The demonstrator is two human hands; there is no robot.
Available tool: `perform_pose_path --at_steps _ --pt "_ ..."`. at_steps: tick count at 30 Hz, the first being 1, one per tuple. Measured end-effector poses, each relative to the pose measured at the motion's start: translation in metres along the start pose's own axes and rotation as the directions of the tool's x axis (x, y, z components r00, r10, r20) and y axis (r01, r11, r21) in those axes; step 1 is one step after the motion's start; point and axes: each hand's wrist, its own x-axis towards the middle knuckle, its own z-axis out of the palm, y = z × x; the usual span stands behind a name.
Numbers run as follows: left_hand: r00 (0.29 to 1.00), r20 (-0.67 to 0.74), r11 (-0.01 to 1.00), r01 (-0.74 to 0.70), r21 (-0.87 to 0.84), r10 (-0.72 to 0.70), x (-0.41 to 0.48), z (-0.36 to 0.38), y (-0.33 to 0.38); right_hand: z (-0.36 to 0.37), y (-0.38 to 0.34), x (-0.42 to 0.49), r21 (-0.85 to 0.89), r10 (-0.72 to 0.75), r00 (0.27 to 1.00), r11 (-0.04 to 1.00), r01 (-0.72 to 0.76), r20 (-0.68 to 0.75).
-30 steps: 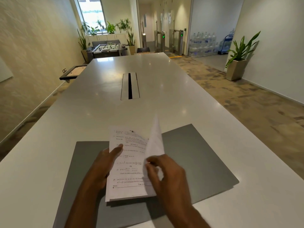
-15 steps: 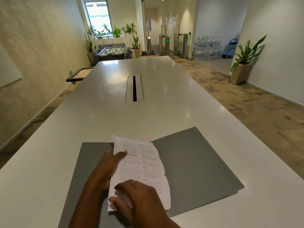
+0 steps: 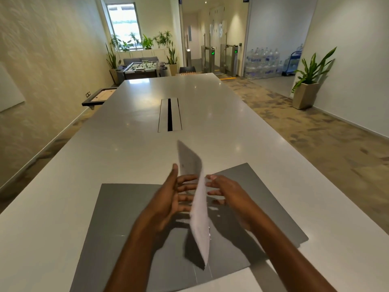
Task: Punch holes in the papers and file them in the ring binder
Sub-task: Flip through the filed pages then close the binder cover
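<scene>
While papers [image 3: 196, 199] stand on edge above grey binder [image 3: 117, 224], left hand [image 3: 168, 199] and right hand [image 3: 229, 197] flank them, fingers spread; each grip loose, flat against stack, not clenched. Thin sheets look light, floppy, prone to fanning; best taken along both long edges, squared first. Binder lies open flat on pale glossy worktop [image 3: 63, 186]. Beyond binder: cable slot [image 3: 170, 114], foosball table [image 3: 141, 69], potted plant [image 3: 309, 81], carpet. No punch visible.

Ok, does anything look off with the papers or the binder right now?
Nothing damaged or spilled. The papers stand nearly on edge between the left hand and right hand, above the open grey binder, which lies flat on the table. No hole punch is visible, which is odd.
</scene>
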Motion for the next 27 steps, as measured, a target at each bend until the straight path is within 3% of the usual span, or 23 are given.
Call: perform_pose_path --at_steps 2,4,8,10,13,17,19,22,24,27 --pt "0.999 0.045 0.997 0.003 0.078 -0.006 0.003 0.018 0.0 -0.017 -0.009 -0.001 -0.013 0.014 0.999 1.0 -0.013 0.043" --pt "0.998 0.049 0.991 0.023 0.132 -0.03 0.005 0.031 -0.001 -0.032 -0.016 0.001 0.083 0.053 0.995 0.995 -0.06 0.084" --pt "0.999 -0.019 0.985 0.035 0.167 -0.033 0.008 0.034 -0.008 -0.072 -0.015 0.016 0.158 0.131 0.991 0.979 -0.128 -0.011" --pt "0.996 -0.081 0.984 0.041 0.176 -0.027 0.007 0.025 -0.013 -0.092 -0.003 0.026 0.161 0.239 0.971 0.959 -0.235 -0.003" --pt "0.98 -0.198 0.974 0.035 0.226 0.011 0.002 0.008 -0.015 -0.11 0.015 0.032 0.041 0.278 0.961 0.96 -0.278 0.006" --pt "0.933 -0.343 0.958 -0.009 0.286 0.111 -0.007 -0.019 -0.012 -0.118 0.044 0.039 -0.217 0.185 0.972 0.952 -0.214 -0.144" --pt "0.886 -0.41 0.891 -0.007 0.455 0.217 -0.011 -0.041 -0.01 -0.117 0.06 0.039 -0.264 0.159 0.967 0.942 -0.209 -0.199" --pt "0.795 -0.488 0.655 0.157 0.739 0.361 -0.022 -0.077 -0.006 -0.112 0.079 0.04 -0.364 0.096 0.969 0.915 -0.175 -0.227" --pt "0.714 -0.574 0.577 0.289 0.764 0.401 -0.033 -0.098 -0.003 -0.106 0.087 0.039 -0.433 0.053 0.969 0.888 -0.156 -0.24" --pt "0.671 -0.662 0.544 0.437 0.716 0.334 -0.052 -0.121 0.001 -0.098 0.094 0.039 -0.501 0.012 0.968 0.854 -0.141 -0.252"
